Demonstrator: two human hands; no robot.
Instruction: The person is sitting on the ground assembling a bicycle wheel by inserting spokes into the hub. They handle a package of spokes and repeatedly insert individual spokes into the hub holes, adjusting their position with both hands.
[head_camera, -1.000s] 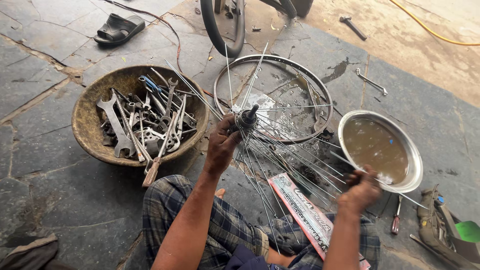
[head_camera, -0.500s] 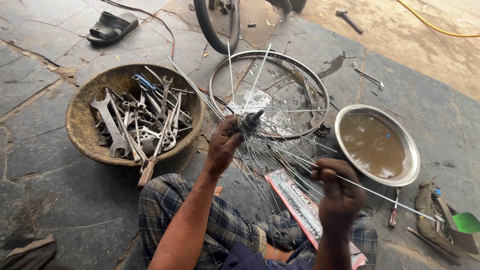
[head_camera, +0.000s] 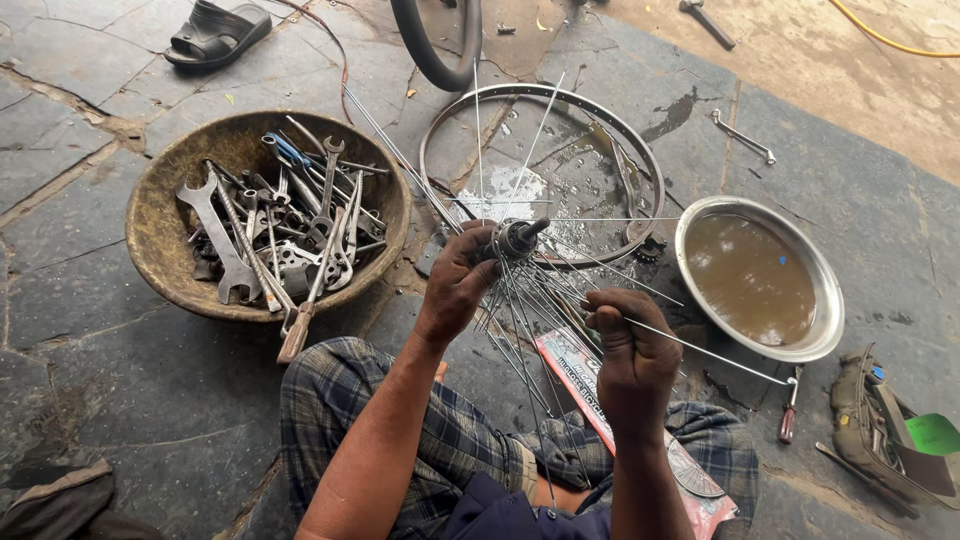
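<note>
A stone floor (head_camera: 90, 290) of grey slabs carries everything here. At the far middle lies a bare metal wheel rim (head_camera: 545, 100), with a black tyre (head_camera: 430, 50) standing just beyond it. To the left sits a wide, rusty bowl (head_camera: 160, 230) heaped with spanners (head_camera: 215, 235) and other tools. To the right rests a shiny steel pan (head_camera: 830, 320) holding murky brown water. A flat printed packet (head_camera: 575, 370) lies near the person's checked trousers (head_camera: 440, 430).

The left hand (head_camera: 455, 285) is closed around a wheel hub (head_camera: 515, 238), held above the near edge of the rim, with many thin spokes (head_camera: 520, 310) fanning out from it. The right hand (head_camera: 630, 350), nearer and to the right, pinches a single spoke (head_camera: 710, 350) between closed fingers; that spoke runs rightward toward the pan.
</note>
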